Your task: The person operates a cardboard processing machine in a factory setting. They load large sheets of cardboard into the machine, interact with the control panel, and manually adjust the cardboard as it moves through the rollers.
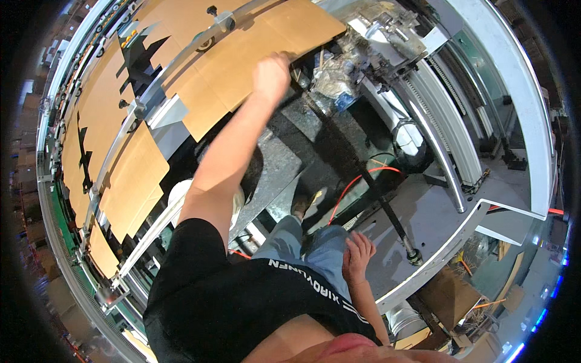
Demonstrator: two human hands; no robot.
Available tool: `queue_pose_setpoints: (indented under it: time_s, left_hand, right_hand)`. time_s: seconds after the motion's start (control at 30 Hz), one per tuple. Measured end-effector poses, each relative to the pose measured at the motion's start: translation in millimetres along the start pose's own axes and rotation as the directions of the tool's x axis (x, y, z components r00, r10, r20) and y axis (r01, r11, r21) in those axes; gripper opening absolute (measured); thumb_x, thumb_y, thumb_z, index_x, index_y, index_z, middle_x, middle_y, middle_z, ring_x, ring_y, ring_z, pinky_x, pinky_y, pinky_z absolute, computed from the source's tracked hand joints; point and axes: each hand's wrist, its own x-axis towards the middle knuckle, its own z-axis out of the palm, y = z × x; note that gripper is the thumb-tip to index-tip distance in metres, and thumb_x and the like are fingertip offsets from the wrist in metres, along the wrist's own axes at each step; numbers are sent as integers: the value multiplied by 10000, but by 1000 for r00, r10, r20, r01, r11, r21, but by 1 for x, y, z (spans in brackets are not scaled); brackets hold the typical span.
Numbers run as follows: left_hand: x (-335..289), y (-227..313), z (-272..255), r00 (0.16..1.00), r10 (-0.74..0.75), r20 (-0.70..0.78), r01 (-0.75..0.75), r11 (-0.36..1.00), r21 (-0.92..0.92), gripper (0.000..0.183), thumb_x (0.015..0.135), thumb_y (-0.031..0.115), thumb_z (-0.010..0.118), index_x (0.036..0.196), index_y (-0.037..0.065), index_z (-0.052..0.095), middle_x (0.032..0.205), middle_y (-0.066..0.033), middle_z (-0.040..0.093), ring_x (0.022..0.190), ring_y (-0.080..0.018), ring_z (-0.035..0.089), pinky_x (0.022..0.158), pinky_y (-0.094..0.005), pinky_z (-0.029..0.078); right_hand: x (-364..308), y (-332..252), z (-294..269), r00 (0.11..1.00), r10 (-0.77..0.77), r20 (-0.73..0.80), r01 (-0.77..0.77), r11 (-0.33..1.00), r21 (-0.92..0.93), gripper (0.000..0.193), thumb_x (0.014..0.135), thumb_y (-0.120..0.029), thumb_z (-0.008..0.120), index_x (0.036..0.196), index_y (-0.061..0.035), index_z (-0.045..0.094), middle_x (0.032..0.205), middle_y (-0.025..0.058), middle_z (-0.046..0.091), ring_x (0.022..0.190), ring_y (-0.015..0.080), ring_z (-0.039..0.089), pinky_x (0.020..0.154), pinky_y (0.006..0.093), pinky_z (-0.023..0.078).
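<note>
My left arm stretches forward over the machine. My left hand [272, 75] is closed at the near edge of a brown cardboard sheet [227, 72], its fingertips mostly hidden behind the hand. This flat sheet has notched edges and lies on the machine under a metal rail [181, 59]. More die-cut cardboard sheets [130, 175] lie along the machine to the left. Down by my thigh, my right hand [358, 257] hangs with its fingers loosely apart and nothing in them.
A dark rod [387, 221] runs slantwise across the machine's opening, near a red hose [351, 184]. Crumpled clear plastic [333, 75] lies by the mechanism at upper right. A metal frame edge [433, 260] borders my right side, with a cardboard box [451, 296] beyond it.
</note>
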Motion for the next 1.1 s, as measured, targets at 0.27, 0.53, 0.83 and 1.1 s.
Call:
queue_pose_setpoints:
  time_s: [0.27,0.53,0.83,1.1]
  left_hand:
    - [-2,-96,-54,906,-159,393,360,777,-517,271,811,274,659,910,25,698,775,-104,665,725,-193,617,687,-303,479]
    - [-33,-109,-90,829,-211,518,497,703,-509,257,833,243,664,910,-1,678,737,0,611,661,-79,524,618,-239,422]
    - [-101,-129,-84,948,-143,285,229,927,-297,249,811,228,651,914,1,669,845,-166,655,773,-292,630,722,-352,483]
    - [-201,13,-91,997,72,7,-68,967,-246,374,774,50,672,1134,-9,593,1140,-206,576,1068,-374,542,934,-445,432]
  right_hand:
    - [68,7,39,974,-226,1,224,966,129,292,779,-60,610,1063,-129,588,1216,107,568,1149,298,510,975,477,294]
    - [154,13,50,948,-316,-44,318,924,213,277,771,-55,606,1042,-113,599,1179,89,591,1133,293,525,978,451,307]
    - [156,60,-6,966,-216,-142,235,964,126,263,785,-42,613,1037,-114,591,1150,70,601,1106,274,544,955,444,330]
    - [71,120,-109,867,196,-457,-217,976,8,340,745,-68,636,1080,-80,582,1130,102,592,1109,301,515,935,442,330]
